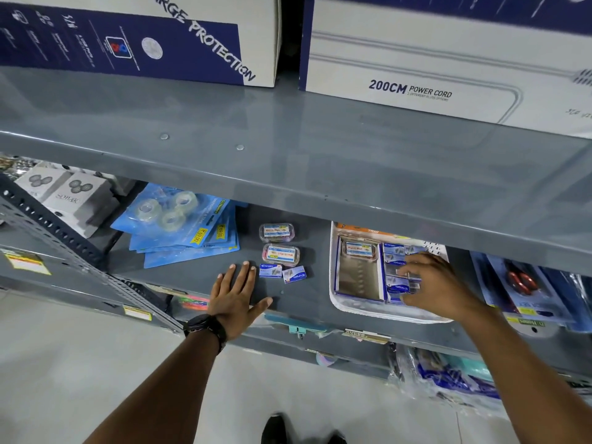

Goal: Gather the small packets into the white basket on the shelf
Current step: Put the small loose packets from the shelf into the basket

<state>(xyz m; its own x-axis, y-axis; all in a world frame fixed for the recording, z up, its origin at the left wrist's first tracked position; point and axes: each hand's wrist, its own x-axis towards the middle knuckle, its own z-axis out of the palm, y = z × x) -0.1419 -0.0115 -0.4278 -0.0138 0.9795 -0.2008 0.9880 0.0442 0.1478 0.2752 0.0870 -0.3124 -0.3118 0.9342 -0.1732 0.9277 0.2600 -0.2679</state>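
Note:
Two small blue-and-white packets (270, 271) (294, 274) lie loose on the grey shelf (198, 277), just right of my left hand (237, 293), which rests flat with fingers spread. Behind them sit two clear plastic cases (276, 232) (281, 254). The white basket (362, 310) stands on the shelf to the right and holds an open blue carton, a clear case (360, 250) and several blue packets (394, 251). My right hand (439, 285) is inside the basket, its fingers pinched on a packet among the stacked ones.
A stack of blue tape cards (185, 225) lies left of the loose packets. Grey boxes (64, 193) sit further left. Blue carded goods (525, 290) hang over the shelf edge at right. The upper shelf (288, 149) overhangs closely, bearing large cartons.

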